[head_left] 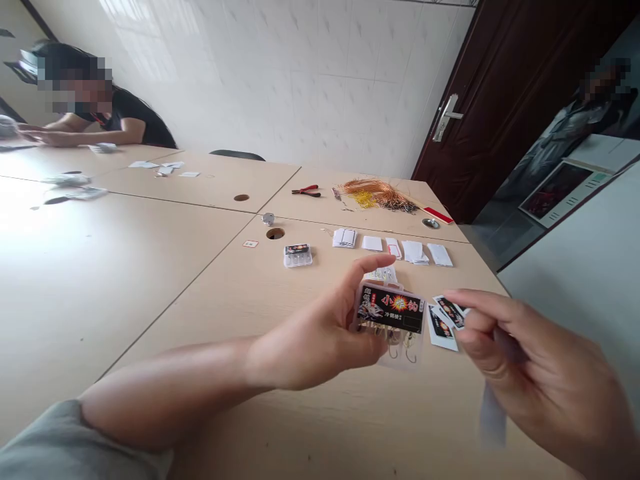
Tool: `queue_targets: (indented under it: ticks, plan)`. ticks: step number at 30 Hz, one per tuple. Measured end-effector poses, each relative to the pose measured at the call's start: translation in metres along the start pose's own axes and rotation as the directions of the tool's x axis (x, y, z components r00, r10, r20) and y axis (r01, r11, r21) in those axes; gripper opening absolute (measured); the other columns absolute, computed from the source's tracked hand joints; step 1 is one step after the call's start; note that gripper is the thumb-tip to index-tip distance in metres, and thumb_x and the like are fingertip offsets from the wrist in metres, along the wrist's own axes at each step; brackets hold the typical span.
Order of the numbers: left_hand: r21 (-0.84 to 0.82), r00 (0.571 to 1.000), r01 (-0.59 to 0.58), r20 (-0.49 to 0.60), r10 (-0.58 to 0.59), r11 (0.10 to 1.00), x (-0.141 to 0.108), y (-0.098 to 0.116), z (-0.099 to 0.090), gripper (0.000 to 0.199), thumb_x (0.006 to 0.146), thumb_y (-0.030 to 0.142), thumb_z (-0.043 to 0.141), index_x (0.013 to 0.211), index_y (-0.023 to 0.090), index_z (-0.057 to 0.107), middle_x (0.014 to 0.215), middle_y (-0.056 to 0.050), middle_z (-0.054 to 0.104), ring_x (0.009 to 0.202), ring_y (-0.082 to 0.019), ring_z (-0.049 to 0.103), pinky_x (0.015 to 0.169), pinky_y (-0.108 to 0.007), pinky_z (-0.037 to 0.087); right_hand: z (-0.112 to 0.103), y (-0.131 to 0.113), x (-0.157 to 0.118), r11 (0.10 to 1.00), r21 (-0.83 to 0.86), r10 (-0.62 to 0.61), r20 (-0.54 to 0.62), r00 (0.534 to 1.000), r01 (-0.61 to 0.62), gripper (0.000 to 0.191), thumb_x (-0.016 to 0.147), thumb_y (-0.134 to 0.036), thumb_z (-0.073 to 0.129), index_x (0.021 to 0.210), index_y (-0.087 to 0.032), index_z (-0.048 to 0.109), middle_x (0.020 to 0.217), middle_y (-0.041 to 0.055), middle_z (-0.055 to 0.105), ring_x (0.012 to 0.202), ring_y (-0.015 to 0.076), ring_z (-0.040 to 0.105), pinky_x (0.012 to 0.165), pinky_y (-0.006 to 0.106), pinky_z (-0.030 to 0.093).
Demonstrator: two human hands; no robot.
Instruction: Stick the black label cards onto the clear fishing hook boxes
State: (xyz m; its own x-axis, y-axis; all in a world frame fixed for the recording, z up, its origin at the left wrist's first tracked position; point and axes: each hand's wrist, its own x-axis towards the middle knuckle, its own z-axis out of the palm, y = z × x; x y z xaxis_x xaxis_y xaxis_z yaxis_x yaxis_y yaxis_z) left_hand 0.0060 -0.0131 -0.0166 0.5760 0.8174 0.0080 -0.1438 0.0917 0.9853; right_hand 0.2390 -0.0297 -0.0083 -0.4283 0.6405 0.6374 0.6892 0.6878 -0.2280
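Observation:
My left hand [320, 327] grips a clear plastic box of fish hooks [400, 350], thumb in front and fingers behind. A black printed label [395, 307] lies across the upper part of its face, and several hooks show below. To the right, my right hand [530, 367] is closed in a pinch, with a small black label [450, 311] at its fingertips. Below that hand hangs a blurred pale paper strip [493, 417]; its upper end is hidden. Another black label on white backing [443, 331] lies beside the fingertips. Behind my left hand, another hook box [383, 275] is partly hidden.
A labelled box [299, 256] stands beyond my left hand. Stacks of white cards [373, 243] line the table's right side, with pliers [307, 191], copper-coloured wire-like strands [370, 190] and a round metal dish [431, 223] behind. Another person [135, 120] sits far left.

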Motion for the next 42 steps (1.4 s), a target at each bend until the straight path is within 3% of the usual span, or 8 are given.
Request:
queue_targets:
  ticks: [2,7,10,14,19,25,31,42]
  plan:
    - [0.095,0.999,0.018,-0.050,-0.014,0.995,0.002,-0.013,-0.006,0.080,0.079,0.011,0.063,0.149,0.032,0.029,0.119,-0.006,0.060,0.093,-0.016,0.058,0.076,-0.028,0.050,-0.001,0.003,-0.007,0.999,0.046,0.024,0.026,0.999,-0.026,0.028,0.106,-0.046,0.045,0.115,-0.027,0.063,0.056,-0.0082,0.057,0.037,0.0075,0.053,0.038,0.018,0.041]
    - [0.399,0.944,0.257,-0.301,-0.139,0.880,-0.009,-0.056,-0.040,0.082,0.077,0.014,0.059,0.151,0.030,0.028,0.135,-0.013,0.055,0.093,-0.020,0.065,0.068,-0.030,0.054,0.020,0.005,-0.029,0.979,0.011,0.204,0.037,0.978,-0.205,0.052,0.097,-0.066,0.044,0.106,-0.025,0.075,0.056,-0.0022,0.059,0.041,0.0141,0.058,0.041,0.023,0.049]
    - [0.517,0.926,0.294,-0.362,-0.107,0.804,-0.023,-0.069,-0.057,0.093,0.075,0.016,0.066,0.156,0.029,0.024,0.149,-0.016,0.047,0.120,-0.030,0.060,0.092,-0.044,0.056,0.032,0.004,-0.038,0.964,-0.005,0.266,0.014,0.964,-0.266,0.062,0.093,-0.074,0.042,0.106,-0.026,0.078,0.056,-0.0006,0.059,0.046,0.0158,0.061,0.045,0.023,0.053]
    - [0.667,0.936,0.288,-0.348,-0.055,0.687,-0.033,-0.071,-0.068,0.109,0.065,0.024,0.082,0.159,0.023,0.027,0.166,-0.019,0.027,0.152,-0.040,0.029,0.122,-0.055,0.032,0.038,0.004,-0.053,0.947,0.017,0.321,0.012,0.947,-0.321,0.064,0.092,-0.076,0.041,0.105,-0.026,0.078,0.054,-0.0008,0.057,0.049,0.0160,0.062,0.048,0.021,0.053]
    - [0.769,0.937,0.306,-0.347,-0.036,0.561,-0.032,-0.075,-0.076,0.105,0.071,0.030,0.085,0.159,0.019,0.031,0.149,-0.020,0.053,0.144,-0.039,0.043,0.120,-0.057,0.036,0.036,0.016,-0.081,0.890,0.162,0.418,0.085,0.905,-0.426,0.057,0.092,-0.074,0.046,0.101,-0.027,0.077,0.055,-0.0032,0.058,0.050,0.0135,0.061,0.053,0.019,0.053]
    - [0.837,0.900,0.329,-0.419,0.123,0.438,-0.016,-0.075,-0.101,0.049,0.096,0.037,0.067,0.141,0.021,0.055,0.142,-0.013,0.059,0.129,-0.033,0.057,0.108,-0.060,0.047,0.028,0.033,-0.091,0.813,0.222,0.517,0.149,0.843,-0.538,0.053,0.092,-0.071,0.050,0.106,-0.027,0.077,0.066,-0.0028,0.067,0.058,0.0136,0.065,0.058,0.018,0.051]
    - [0.852,0.830,0.383,-0.487,0.271,0.357,0.002,-0.052,-0.142,0.044,0.097,0.035,0.066,0.137,0.019,0.057,0.144,-0.013,0.057,0.126,-0.032,0.059,0.104,-0.057,0.051,0.025,0.035,-0.089,0.800,0.243,0.533,0.130,0.836,-0.548,0.056,0.091,-0.072,0.051,0.104,-0.025,0.077,0.066,-0.0017,0.068,0.055,0.0140,0.063,0.054,0.019,0.050]
    - [0.829,0.844,0.421,-0.507,0.176,0.368,0.015,-0.053,-0.176,0.038,0.098,0.034,0.065,0.132,0.018,0.060,0.133,-0.011,0.063,0.112,-0.027,0.067,0.093,-0.049,0.058,0.026,0.036,-0.084,0.828,0.209,0.505,0.127,0.854,-0.521,0.050,0.092,-0.068,0.055,0.104,-0.024,0.078,0.058,-0.0050,0.056,0.045,0.0116,0.049,0.050,0.020,0.047]
